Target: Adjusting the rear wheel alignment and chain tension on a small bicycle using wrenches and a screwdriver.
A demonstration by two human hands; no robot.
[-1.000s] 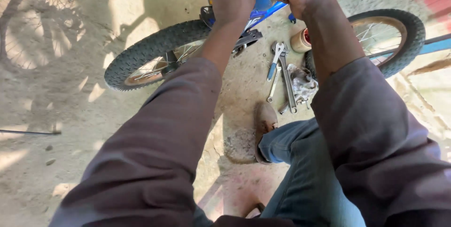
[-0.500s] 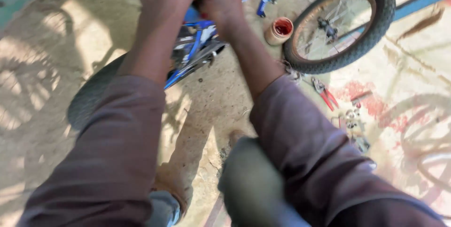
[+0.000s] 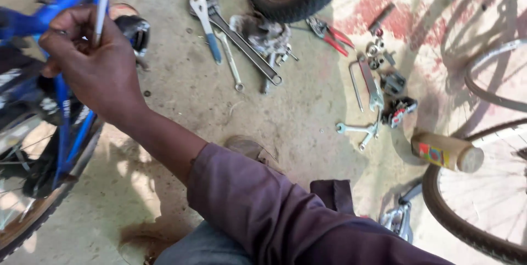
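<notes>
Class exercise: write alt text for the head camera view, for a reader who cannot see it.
A hand in a purple sleeve grips a blue bicycle frame at the left. Wrenches, red-handled pliers and a small bottle lie scattered on the concrete floor.

The bare concrete floor (image 3: 181, 95) carries scattered tools. Just right of the hand (image 3: 96, 62) lie wrenches (image 3: 230, 40); farther right, red-handled pliers (image 3: 332, 34), small nuts (image 3: 376, 48), more spanners (image 3: 359, 129) and a toppled bottle (image 3: 447, 152).

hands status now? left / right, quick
Left hand: not in view.
Right hand: closed around the blue bicycle frame.
</notes>
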